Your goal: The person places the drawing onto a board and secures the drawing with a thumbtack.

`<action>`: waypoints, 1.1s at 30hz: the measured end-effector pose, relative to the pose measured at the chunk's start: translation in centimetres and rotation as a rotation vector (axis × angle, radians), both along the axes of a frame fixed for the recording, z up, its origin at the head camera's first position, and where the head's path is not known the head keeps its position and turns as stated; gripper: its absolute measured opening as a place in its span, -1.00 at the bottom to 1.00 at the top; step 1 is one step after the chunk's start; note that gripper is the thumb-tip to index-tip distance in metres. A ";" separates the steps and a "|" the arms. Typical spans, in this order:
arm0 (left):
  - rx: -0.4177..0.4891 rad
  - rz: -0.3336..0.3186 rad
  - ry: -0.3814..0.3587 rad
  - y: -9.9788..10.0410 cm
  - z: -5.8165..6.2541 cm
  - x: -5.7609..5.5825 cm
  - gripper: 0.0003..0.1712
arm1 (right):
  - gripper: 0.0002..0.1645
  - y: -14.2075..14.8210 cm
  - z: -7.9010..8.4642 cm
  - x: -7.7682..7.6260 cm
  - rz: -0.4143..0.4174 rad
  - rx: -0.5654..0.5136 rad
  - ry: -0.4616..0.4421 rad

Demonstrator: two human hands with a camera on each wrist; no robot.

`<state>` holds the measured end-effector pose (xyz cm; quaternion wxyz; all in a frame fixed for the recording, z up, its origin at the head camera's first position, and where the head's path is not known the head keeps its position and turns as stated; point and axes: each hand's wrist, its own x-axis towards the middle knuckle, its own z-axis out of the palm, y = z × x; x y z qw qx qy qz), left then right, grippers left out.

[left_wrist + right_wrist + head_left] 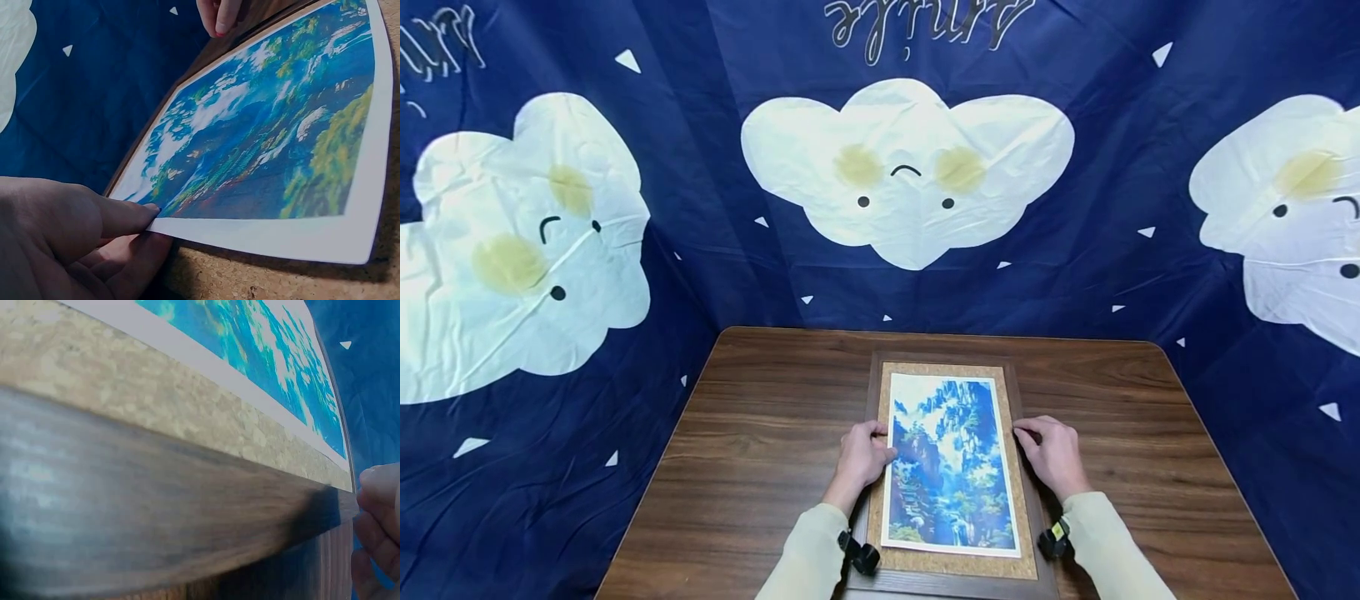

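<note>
Tabletop [745, 433] outside left hand [862, 454] and right hand [1054, 450] leaves room — the curtain [700, 225] blocks beyond.

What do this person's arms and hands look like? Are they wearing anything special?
The left hand and right hand are bare, without gloves. The left sleeve and right sleeve are long and pale cream. A small black left wrist device and right wrist device are worn; the right one has a yellow patch. No cables show.
</note>
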<state>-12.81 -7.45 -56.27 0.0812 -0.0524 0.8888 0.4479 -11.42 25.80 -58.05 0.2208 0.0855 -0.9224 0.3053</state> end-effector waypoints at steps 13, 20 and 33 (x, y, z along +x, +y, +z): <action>0.001 0.005 -0.009 0.1 0.2 0.1 -0.62 | -0.90 -0.8 -0.1 -0.7 0.020 -0.001 -0.018; -0.007 0.020 -0.033 0.1 0.0 0.4 -0.63 | -0.89 -1.5 -0.2 -1.0 0.030 -0.012 -0.012; -0.013 0.009 0.014 0.0 0.0 0.2 -0.66 | -0.88 -2.3 0.0 -1.9 0.034 -0.050 -0.117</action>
